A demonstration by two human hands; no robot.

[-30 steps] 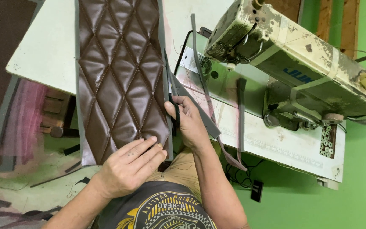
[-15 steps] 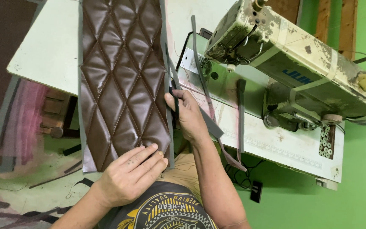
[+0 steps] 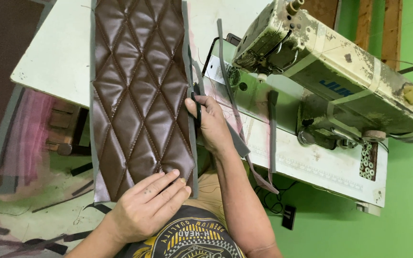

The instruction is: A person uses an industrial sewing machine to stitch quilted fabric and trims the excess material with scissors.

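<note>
Beside the sewing machine, the quilted brown panel hangs off the table. The left hand lies flat on its lower end; the right hand closes around scissors midway up its grey edge, trimmed strips alongside, upper edge seemingly uncut.

Only one label shows — blue lettering on the cream sewing machine's arm.

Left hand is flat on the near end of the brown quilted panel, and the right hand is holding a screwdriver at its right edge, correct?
Not a screwdriver: the head view shows the right hand holding black-handled scissors at the right edge. The left hand does lie flat on the brown quilted panel.
</note>
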